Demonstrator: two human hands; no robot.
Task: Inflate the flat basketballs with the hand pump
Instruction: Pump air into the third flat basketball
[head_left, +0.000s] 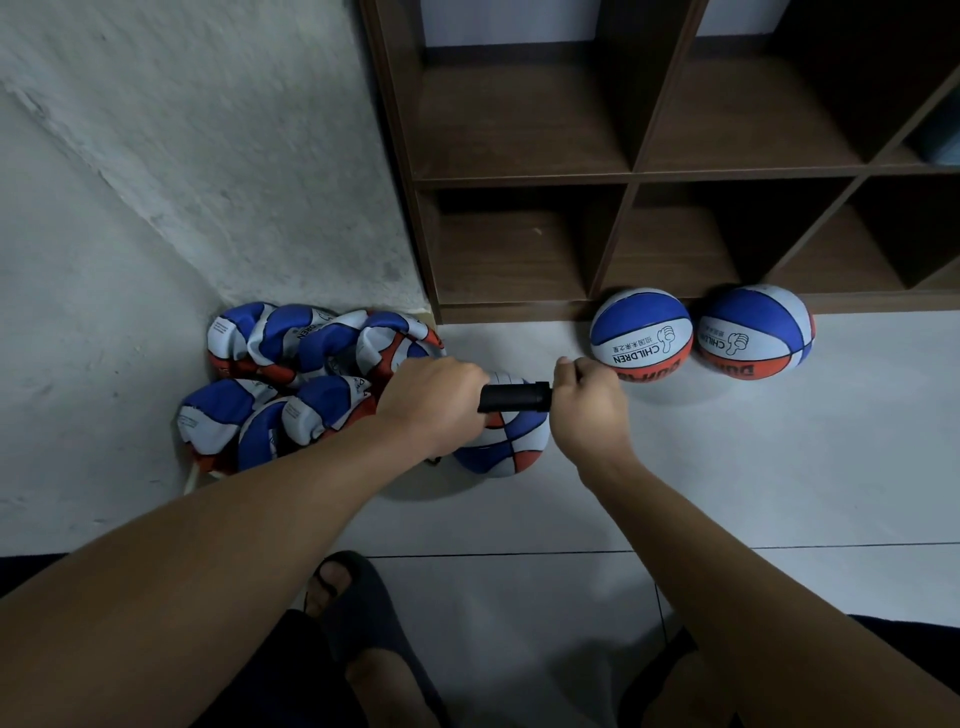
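A single wide-angle head-worn view looks steeply down and forward from above the person's arms. It faces a floor (727, 467) corner where a wall (208, 156) meets a wooden shelf (628, 174), close enough that both forearms fill the lower frame; edges bend with lens distortion.

We see the pump (514, 397) in plain matte black; the ball beneath it (511, 441) shows blue, white and orange-red panels split by thin dark seams; the heap of flat balls (306, 374) repeats those three colours; the two round balls (641, 335) (756, 327) add blue lettering on white; the shelf unit (519, 176) is dark brown wood grain; the floor tiles (727, 467) are pale grey-white; the sandal (363, 597) is black.
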